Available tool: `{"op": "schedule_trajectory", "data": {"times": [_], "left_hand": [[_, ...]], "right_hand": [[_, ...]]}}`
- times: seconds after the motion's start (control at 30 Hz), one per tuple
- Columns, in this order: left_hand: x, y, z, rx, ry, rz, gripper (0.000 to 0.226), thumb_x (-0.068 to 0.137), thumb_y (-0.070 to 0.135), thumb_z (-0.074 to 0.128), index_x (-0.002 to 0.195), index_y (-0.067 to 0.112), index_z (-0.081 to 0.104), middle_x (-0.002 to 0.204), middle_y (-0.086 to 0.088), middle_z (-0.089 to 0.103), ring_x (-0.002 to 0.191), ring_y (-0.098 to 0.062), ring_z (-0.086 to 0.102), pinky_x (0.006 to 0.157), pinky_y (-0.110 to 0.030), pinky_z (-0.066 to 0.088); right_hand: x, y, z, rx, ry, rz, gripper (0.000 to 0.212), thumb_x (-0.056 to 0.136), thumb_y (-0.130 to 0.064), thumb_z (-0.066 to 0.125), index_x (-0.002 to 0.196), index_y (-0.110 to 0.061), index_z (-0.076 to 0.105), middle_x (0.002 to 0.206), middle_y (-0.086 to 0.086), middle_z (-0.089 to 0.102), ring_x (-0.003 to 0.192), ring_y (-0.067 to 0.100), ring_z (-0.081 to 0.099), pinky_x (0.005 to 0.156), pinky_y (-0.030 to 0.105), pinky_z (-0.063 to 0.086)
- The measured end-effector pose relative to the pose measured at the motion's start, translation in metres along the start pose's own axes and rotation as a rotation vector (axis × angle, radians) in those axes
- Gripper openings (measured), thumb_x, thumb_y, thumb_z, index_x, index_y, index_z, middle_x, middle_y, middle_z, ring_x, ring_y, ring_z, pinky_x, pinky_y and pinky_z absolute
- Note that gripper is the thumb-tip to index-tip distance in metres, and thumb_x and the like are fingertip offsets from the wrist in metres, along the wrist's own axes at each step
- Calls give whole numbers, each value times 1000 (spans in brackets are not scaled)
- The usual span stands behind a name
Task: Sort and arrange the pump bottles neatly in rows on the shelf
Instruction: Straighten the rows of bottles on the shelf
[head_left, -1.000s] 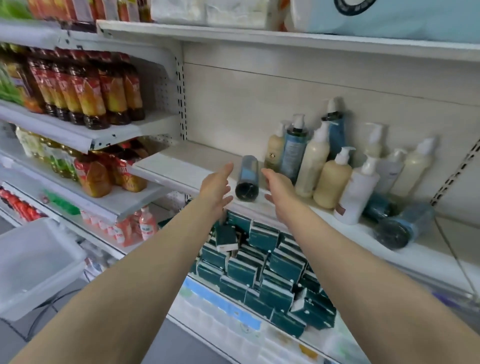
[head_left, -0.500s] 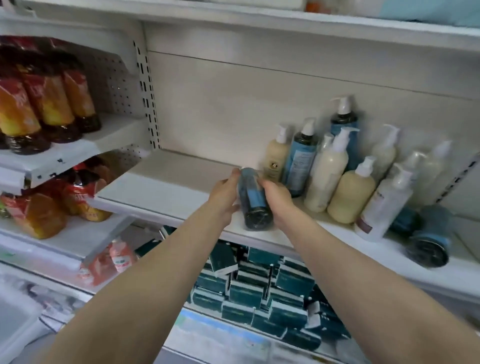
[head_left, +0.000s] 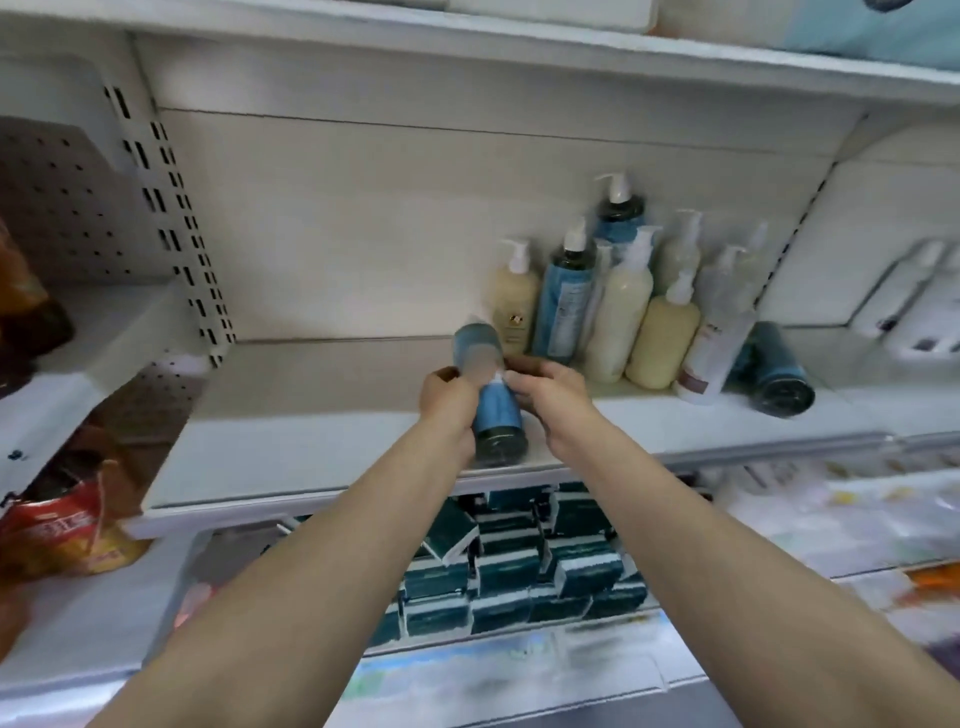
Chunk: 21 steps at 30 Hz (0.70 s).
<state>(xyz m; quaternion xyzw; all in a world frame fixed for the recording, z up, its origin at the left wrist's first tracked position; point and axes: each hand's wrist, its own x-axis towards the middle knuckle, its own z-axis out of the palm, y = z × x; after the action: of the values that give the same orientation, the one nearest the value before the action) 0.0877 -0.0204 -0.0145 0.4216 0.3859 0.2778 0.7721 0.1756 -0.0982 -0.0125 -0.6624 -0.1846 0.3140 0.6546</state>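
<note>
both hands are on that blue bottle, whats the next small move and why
Probably tip the blue bottle upright and set it on the bare shelf left of the standing pump bottles. Left hand and right hand grip it tilted, its dark base toward the camera, while the others stand against the back panel.

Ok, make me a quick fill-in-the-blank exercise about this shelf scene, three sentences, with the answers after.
1. The blue bottle is gripped by ____ hands, the left hand and the right hand.
2. Another dark blue bottle at the right end of the shelf is lying on its ____.
3. The boxes stacked on the shelf below are dark ____.

Missing words: both; side; green
</note>
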Motion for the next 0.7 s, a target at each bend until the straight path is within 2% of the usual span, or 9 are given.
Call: {"op": "schedule_trajectory", "data": {"times": [0.1, 0.2, 0.27, 0.4, 0.53, 0.63, 0.7], "left_hand": [[3, 4, -5, -57, -74, -8, 27, 85, 9, 73, 111, 5, 64, 104, -22, 72, 91, -37, 72, 79, -59, 58], [0, 7, 1, -149, -142, 1, 29, 86, 13, 74, 112, 6, 65, 105, -21, 73, 94, -38, 72, 82, -61, 57], [0, 11, 7, -208, -175, 20, 38, 86, 11, 74, 122, 6, 62, 111, -20, 72, 97, -37, 72, 83, -60, 57], [1, 22, 15, -216, -242, 98, 47, 86, -1, 69, 131, 6, 56, 113, -18, 71, 92, -30, 73, 77, -42, 61], [2, 32, 22, -163, -293, 141, 43, 89, 0, 66, 131, 6, 57, 111, -16, 72, 90, -24, 72, 74, -33, 60], [5, 35, 28, -55, -327, 213, 42, 93, 7, 65, 134, 11, 57, 114, -9, 72, 96, -17, 70, 70, -22, 57], [4, 34, 33, -44, -358, 222, 40, 94, 12, 65, 133, 17, 59, 112, -5, 73, 94, -14, 71, 69, -21, 57]], "right_hand": [[-8, 1, -4, 15, 5, -19, 36, 91, -12, 72, 125, -11, 63, 122, 11, 70, 108, 24, 69, 96, 36, 56], [-20, -3, -6, 100, -87, 98, 46, 93, -30, 71, 132, -9, 59, 120, 12, 72, 110, 25, 69, 98, 41, 55], [-25, -4, -9, 225, -171, 183, 48, 94, -43, 66, 130, -12, 62, 119, 14, 73, 113, 28, 68, 102, 45, 53], [-19, -3, -17, 267, -260, 213, 61, 89, -61, 62, 133, -20, 60, 123, 14, 71, 114, 30, 67, 90, 48, 56], [-11, -4, -17, 287, -238, 120, 59, 88, -61, 61, 134, -24, 59, 124, 12, 70, 114, 30, 66, 80, 47, 59], [-3, -3, -20, 310, -206, 31, 64, 80, -60, 68, 135, -28, 57, 129, 10, 68, 120, 31, 64, 82, 50, 59], [0, -4, -22, 345, -203, -1, 64, 80, -55, 70, 136, -29, 56, 129, 9, 68, 121, 31, 63, 85, 53, 58]]}}
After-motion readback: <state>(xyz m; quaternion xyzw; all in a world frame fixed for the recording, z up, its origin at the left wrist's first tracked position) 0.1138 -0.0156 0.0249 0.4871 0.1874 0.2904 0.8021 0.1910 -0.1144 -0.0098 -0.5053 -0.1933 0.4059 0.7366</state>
